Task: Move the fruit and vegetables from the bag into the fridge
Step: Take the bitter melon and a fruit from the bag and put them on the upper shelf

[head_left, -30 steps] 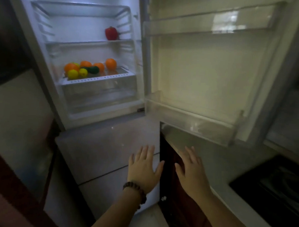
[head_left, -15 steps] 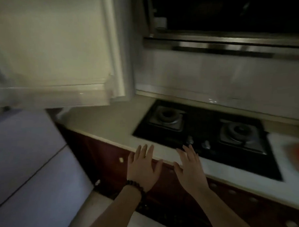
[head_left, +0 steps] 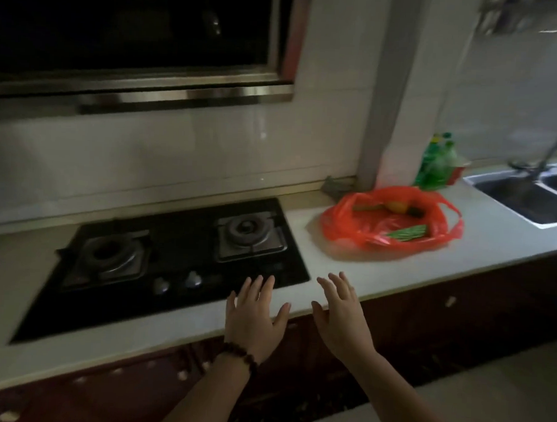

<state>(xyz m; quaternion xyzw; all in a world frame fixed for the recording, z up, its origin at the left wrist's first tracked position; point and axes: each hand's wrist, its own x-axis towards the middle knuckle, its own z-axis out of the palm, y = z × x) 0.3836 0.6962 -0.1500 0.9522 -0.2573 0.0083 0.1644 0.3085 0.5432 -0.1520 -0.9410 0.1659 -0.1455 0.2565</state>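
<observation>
A red plastic bag (head_left: 359, 227) lies open on the white counter (head_left: 338, 277), right of the hob. Inside it I see green beans (head_left: 405, 233), another green vegetable (head_left: 366, 207), a yellow-orange fruit (head_left: 398, 206) and a small dark item (head_left: 416, 212). My left hand (head_left: 253, 318), with a bead bracelet at the wrist, and my right hand (head_left: 341, 315) hover side by side over the counter's front edge, fingers spread, holding nothing. Both are well short of the bag. The fridge is out of view.
A black two-burner gas hob (head_left: 173, 257) is set into the counter on the left, under a range hood (head_left: 142, 90). Green bottles (head_left: 435, 163) stand behind the bag. A steel sink (head_left: 526, 196) with a tap is at the far right. Dark red cabinets run below.
The view has swung right, from the open fridge with fruit on its shelves, past the hob, to the counter with the red bag. My hands stay empty and spread in front.
</observation>
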